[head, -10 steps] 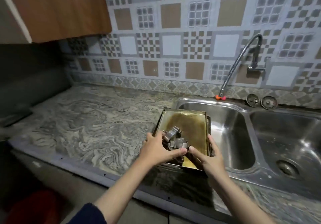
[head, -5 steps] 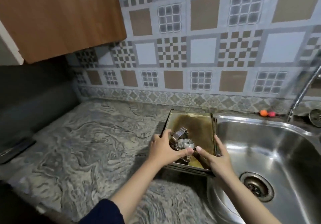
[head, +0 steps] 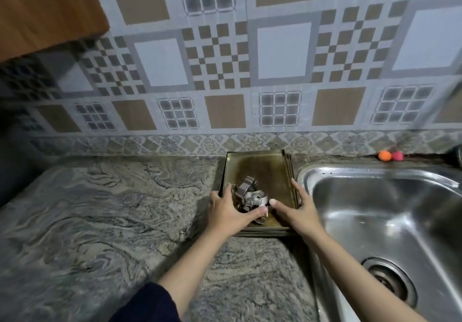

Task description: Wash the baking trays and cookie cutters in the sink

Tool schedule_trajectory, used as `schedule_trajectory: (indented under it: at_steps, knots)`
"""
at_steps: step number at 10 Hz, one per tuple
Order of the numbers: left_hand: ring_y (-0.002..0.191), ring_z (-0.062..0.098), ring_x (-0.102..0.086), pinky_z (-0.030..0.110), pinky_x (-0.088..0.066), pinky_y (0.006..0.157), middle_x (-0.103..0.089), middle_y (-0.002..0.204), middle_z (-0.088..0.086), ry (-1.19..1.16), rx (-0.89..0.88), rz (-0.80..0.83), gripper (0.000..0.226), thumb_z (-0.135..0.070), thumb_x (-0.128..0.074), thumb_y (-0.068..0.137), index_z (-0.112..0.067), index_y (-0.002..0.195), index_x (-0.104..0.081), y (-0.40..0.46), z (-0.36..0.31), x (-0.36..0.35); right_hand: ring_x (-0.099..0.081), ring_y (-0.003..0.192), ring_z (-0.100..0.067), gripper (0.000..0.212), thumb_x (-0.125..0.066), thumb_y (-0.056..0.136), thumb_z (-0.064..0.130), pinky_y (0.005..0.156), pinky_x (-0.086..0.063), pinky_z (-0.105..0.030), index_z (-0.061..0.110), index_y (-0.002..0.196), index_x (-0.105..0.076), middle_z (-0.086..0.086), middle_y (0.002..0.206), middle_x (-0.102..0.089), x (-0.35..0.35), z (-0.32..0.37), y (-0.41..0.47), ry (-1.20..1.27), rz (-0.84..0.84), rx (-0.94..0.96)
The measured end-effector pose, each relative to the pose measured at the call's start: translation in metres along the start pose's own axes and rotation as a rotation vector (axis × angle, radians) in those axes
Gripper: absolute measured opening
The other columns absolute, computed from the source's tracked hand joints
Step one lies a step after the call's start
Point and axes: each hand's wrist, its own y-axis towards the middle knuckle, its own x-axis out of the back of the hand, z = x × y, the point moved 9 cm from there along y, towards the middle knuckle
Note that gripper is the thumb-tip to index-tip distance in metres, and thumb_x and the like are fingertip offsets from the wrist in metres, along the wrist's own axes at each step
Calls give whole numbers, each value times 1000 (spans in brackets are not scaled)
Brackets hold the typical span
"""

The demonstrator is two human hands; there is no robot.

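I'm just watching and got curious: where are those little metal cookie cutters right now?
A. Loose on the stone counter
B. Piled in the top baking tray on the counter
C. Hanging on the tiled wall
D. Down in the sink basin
B: the cookie cutters lie heaped in the top baking tray, which rests on the counter left of the sink.

The scene is dim and evenly lit, with a cool, greyish cast. The upper left and left edge of the frame fall into deep shadow under the wooden cabinet (head: 45, 9). Soft glare streaks the steel sink (head: 390, 211) at lower right. Wide-angle distortion bends the tiled wall (head: 250, 71) lines towards the edges. The right edge is smeared by motion blur; detail everywhere is soft.
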Motion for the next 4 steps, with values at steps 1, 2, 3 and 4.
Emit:
schedule_trajectory:
  at_steps: [1, 2, 3, 4]
  knots:
    - [134, 31, -32, 40, -34, 106, -22, 145, 10, -1, -7, -12, 123, -88, -58, 46, -28, 146, -21, 23, -3, -1, -38, 119, 2, 83, -80, 75, 30, 96, -30, -15, 19, 145, -37, 3, 142, -45, -3, 1, 19, -89, -22, 16]
    - [134, 31, -30, 39, -33, 105, -23, 145, 12, 12, -1, 1, 123, -87, -60, 47, -27, 147, -20, 40, -9, -4, -47, 116, -1, 78, -75, 79, 36, 95, -35, -16, 18, 145, -37, 2, 139, -51, -3, 1, 36, -166, -46, 22]
    - [139, 32, -23, 41, -29, 108, -18, 149, 15, 10, 12, -3, 132, -83, -64, 48, -22, 150, -8, 43, -17, -2, -48, 127, -9, 81, -70, 80, 45, 106, -38, -26, 20, 147, -32, 2, 143, -49, -4, -4, 44, -256, -26, -2]
    - [146, 32, -3, 45, -15, 115, 0, 158, 15, -80, -6, 2, 150, -84, -66, 40, -19, 149, 13, 42, -14, -5, -40, 135, -13, 78, -63, 86, 47, 112, -32, -31, 21, 150, -27, 3, 149, -41, -8, -7, 41, -312, 4, -9]
